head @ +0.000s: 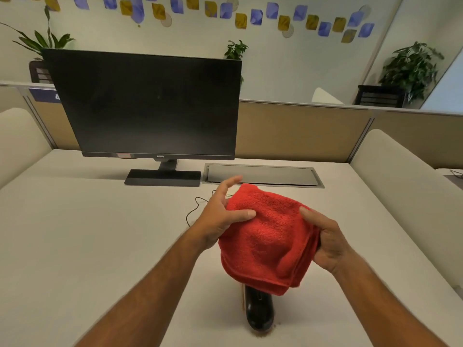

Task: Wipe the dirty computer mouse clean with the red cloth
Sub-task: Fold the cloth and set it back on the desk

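A folded red cloth [268,236] is held up above the desk between both hands. My left hand [223,216] grips its left edge, thumb pressed on top and fingers spread behind it. My right hand [325,241] pinches its right edge. Below the cloth's hanging lower edge, a glossy black computer mouse [259,311] lies on the white desk [100,234], its front part hidden by the cloth. Brownish dirt specks show near the mouse's near end. A thin black cable [194,209] loops on the desk behind my left hand.
A dark monitor [147,106] on a flat stand [162,177] sits at the back left. A grey cable hatch [263,175] lies in the desk behind the cloth. Beige partitions close the back and sides. Potted plants stand beyond the partition.
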`<action>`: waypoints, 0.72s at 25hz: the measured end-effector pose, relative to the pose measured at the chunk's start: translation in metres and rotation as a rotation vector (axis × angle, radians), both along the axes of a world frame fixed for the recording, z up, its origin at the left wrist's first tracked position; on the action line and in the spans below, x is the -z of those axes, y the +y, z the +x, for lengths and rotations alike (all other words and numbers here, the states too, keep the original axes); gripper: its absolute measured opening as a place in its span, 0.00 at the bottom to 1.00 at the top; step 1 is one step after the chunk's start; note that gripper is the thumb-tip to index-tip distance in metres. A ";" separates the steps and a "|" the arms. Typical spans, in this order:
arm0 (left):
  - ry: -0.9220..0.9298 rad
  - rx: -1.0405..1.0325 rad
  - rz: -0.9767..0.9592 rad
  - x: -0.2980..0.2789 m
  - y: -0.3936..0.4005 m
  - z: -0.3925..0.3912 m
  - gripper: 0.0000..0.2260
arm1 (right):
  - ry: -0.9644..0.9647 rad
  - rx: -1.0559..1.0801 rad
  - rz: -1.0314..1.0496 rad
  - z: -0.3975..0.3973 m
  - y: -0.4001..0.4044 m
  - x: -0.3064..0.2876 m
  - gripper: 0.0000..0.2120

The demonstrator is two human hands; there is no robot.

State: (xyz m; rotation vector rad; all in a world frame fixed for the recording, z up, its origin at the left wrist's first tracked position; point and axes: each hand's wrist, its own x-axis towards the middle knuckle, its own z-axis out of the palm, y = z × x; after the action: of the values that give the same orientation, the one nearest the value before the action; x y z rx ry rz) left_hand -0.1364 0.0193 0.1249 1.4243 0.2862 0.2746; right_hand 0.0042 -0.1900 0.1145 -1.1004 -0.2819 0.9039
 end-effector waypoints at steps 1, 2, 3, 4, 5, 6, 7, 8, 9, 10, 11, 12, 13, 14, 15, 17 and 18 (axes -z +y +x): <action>-0.009 -0.053 0.002 0.001 -0.002 0.006 0.35 | -0.059 0.017 -0.044 0.006 0.000 -0.001 0.24; -0.022 -0.090 0.016 0.003 -0.005 0.013 0.34 | -0.105 0.056 -0.100 0.013 -0.001 -0.002 0.23; -0.038 -0.114 0.039 0.005 -0.006 0.021 0.32 | -0.129 0.103 -0.147 0.021 -0.001 -0.003 0.21; -0.051 -0.134 0.069 0.007 -0.007 0.028 0.30 | -0.142 0.141 -0.188 0.029 -0.002 -0.005 0.18; -0.054 -0.157 0.105 0.008 -0.008 0.036 0.29 | -0.162 0.166 -0.232 0.038 -0.002 -0.007 0.16; -0.045 -0.174 0.138 0.010 -0.007 0.043 0.29 | -0.198 0.181 -0.282 0.047 -0.002 -0.010 0.14; -0.027 -0.179 0.160 0.011 -0.006 0.051 0.29 | -0.257 0.185 -0.343 0.057 -0.002 -0.014 0.14; -0.004 -0.174 0.174 0.012 -0.004 0.060 0.29 | -0.337 0.177 -0.413 0.067 -0.003 -0.017 0.16; 0.025 -0.165 0.198 0.013 -0.003 0.069 0.26 | -0.437 0.160 -0.495 0.077 -0.003 -0.019 0.17; 0.062 -0.160 0.246 0.013 -0.002 0.079 0.22 | -0.552 0.145 -0.586 0.087 -0.003 -0.021 0.18; 0.107 -0.162 0.323 0.012 -0.001 0.091 0.17 | -0.677 0.131 -0.679 0.098 -0.002 -0.022 0.19; 0.153 -0.169 0.412 0.010 -0.001 0.103 0.12 | -0.795 0.117 -0.767 0.109 0.000 -0.024 0.19; 0.192 -0.181 0.500 0.008 -0.001 0.117 0.10 | -0.895 0.105 -0.847 0.121 0.002 -0.026 0.19; 0.214 -0.201 0.577 0.005 0.000 0.132 0.09 | -0.986 0.097 -0.913 0.133 0.006 -0.029 0.19; 0.228 -0.230 0.648 0.001 0.001 0.146 0.09 | -1.078 0.098 -0.963 0.145 0.010 -0.032 0.20; 0.235 -0.309 0.748 -0.008 0.003 0.174 0.09 | -1.265 0.171 -0.996 0.166 0.018 -0.039 0.22; 0.221 -0.351 0.774 -0.012 0.004 0.187 0.10 | -1.351 0.254 -0.969 0.175 0.021 -0.042 0.23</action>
State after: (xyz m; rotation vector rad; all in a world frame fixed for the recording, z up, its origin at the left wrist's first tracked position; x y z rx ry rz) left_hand 0.0511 0.0237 0.1369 2.1738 0.6615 0.5549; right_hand 0.1792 -0.1693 0.1565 -2.4983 -0.8146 -0.1476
